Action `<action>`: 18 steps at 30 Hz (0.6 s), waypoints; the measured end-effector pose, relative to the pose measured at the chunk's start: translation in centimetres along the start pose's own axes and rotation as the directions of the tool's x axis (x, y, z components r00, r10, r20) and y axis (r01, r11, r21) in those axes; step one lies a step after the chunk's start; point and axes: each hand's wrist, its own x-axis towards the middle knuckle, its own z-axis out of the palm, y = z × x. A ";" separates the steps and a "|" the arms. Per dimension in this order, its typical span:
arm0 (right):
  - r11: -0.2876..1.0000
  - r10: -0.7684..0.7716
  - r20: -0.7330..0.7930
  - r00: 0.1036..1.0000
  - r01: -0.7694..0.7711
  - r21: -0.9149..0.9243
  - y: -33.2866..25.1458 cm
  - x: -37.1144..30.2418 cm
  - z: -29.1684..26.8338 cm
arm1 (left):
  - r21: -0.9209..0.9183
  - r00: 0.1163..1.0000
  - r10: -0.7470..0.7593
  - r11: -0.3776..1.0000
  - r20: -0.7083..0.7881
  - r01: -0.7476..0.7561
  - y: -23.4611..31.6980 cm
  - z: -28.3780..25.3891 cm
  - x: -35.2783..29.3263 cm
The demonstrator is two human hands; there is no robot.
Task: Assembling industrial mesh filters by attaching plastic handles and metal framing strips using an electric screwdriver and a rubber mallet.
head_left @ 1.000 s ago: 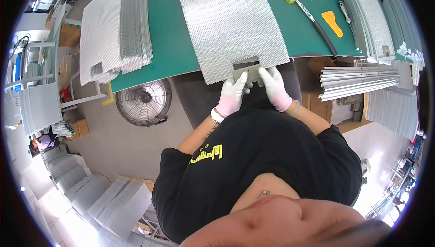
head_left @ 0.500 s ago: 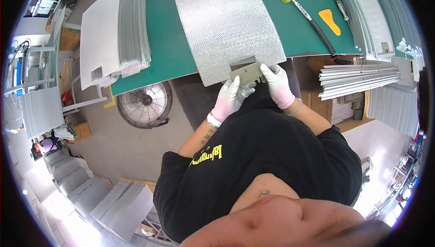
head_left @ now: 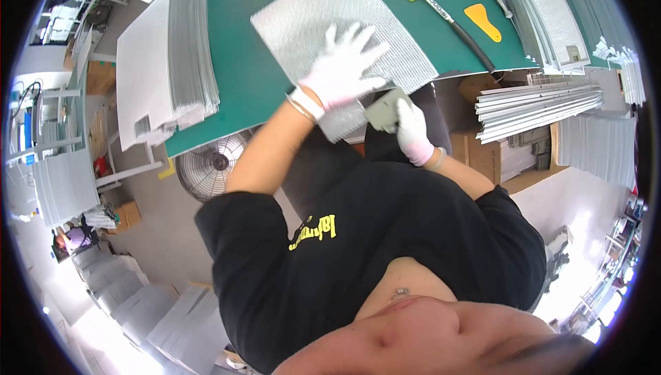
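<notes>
A silver metal mesh panel (head_left: pixel 303 27) lies on the green tabletop, its near corner jutting past the front edge. My left hand (head_left: pixel 348 65), in a white glove with a pink cuff, rests across the panel with its fingers spread wide. In my right hand (head_left: pixel 412 127), gloved the same way, is a flat grey-green plate (head_left: pixel 387 108). Fingers and thumb close on the plate's right side, beside the panel's near edge. The panel's cut-out is hidden, and I cannot tell whether the plate touches the mesh.
A hammer (head_left: pixel 458 27), a yellow scraper (head_left: pixel 483 23) and a grey-handled tool (head_left: pixel 501 2) lie at the right. Stacked mesh panels (head_left: pixel 155 58) stand at the left, with framed panels (head_left: pixel 551 17) at the right. Metal strips (head_left: pixel 537 105) jut out below. A fan (head_left: pixel 212 165) stands by the table.
My left hand has let go of the plate and moved up onto the panel, which has turned. My right hand keeps the plate, now tilted and slightly lower.
</notes>
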 end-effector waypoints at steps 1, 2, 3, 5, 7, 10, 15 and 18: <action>0.994 -0.108 -0.118 0.987 0.106 -0.024 0.7 -0.5 -0.6 | -0.011 0.998 -0.055 0.998 -0.011 0.055 1.9 0.7 0.0; 0.981 -0.109 -0.234 0.966 0.142 0.132 2.6 -0.5 -1.7 | -0.018 0.995 -0.095 0.995 -0.007 0.095 3.9 0.8 0.2; 0.967 -0.112 -0.269 0.957 0.167 0.193 1.7 -0.9 -1.7 | -0.024 0.988 -0.152 0.988 -0.001 0.152 5.6 0.9 -0.2; 0.989 -0.144 -0.181 0.973 0.138 -0.045 1.0 0.1 -2.3 | -0.031 0.986 -0.163 0.986 -0.024 0.163 6.9 1.1 -0.1; 0.984 -0.041 -0.094 0.995 0.057 0.167 1.6 1.3 -3.5 | 0.021 0.969 -0.247 0.969 -0.022 0.247 7.3 0.6 0.0; 0.988 -0.062 -0.214 0.975 0.090 0.125 0.5 0.7 -1.7 | 0.001 0.968 -0.249 0.968 -0.026 0.249 7.4 0.6 -0.5; 0.989 -0.058 -0.305 0.951 0.095 0.109 0.3 -0.1 -1.3 | -0.011 0.973 -0.229 0.973 -0.031 0.229 7.9 0.9 -0.7; 0.997 0.070 -0.118 0.991 -0.066 0.037 -1.2 0.5 -2.7 | 0.014 0.968 -0.247 0.969 -0.045 0.248 8.0 0.8 -0.5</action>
